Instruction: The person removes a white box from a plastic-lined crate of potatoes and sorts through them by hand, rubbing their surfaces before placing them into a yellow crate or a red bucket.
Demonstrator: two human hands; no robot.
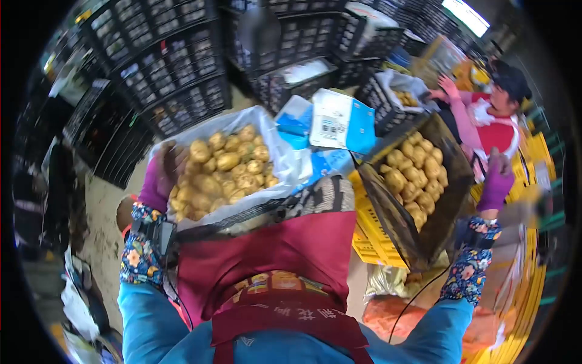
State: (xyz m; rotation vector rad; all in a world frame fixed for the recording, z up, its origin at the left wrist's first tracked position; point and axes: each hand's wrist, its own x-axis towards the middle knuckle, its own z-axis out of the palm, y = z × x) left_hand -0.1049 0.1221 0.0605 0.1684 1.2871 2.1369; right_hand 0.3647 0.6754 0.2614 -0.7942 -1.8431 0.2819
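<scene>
My left hand (171, 165), in a purple fingerless glove, is over the left rim of a crate lined with a white plastic sheet (280, 145). Its fingers are blurred by motion, so their grip cannot be made out. Many yellow potatoes (227, 161) fill the crate; a few near my left hand are smeared. My right hand (498, 170), gloved the same way, is raised beyond the right side of a dark, dirt-stained open box (453, 155). Its fingers look bunched together, and anything in them is hidden. More potatoes (418, 173) lie inside that tilted box.
Yellow crates (367, 227) support the dark box. Blue-and-white cardboard (342, 121) lies between the two containers. Black crates (173, 67) are stacked behind. A co-worker in a red top (492, 124) sits at right beside another lined crate. Orange mesh sacks (388, 318) lie low at right.
</scene>
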